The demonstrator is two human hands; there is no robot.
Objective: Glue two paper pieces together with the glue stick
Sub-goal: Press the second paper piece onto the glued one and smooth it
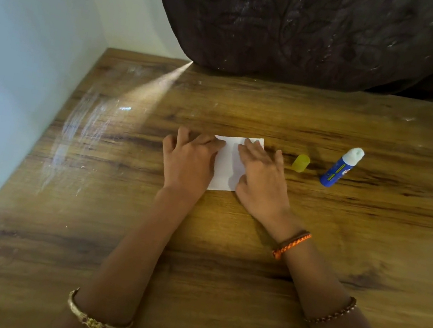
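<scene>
Head view: both the left hand (188, 160) and right hand (260, 177) press flat, fingers spread, on white paper (228, 163) on a wood-grain counter (223, 251), the uncapped blue glue stick (340, 168), label unreadable, and its yellow cap (301, 163) lying right, dark curtain (319, 31) behind.

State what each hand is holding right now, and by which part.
Nothing is gripped. Both hands press flat on the white rectangular paper: left hand on its left edge, right hand on its right half. The blue glue stick lies untouched.
</scene>
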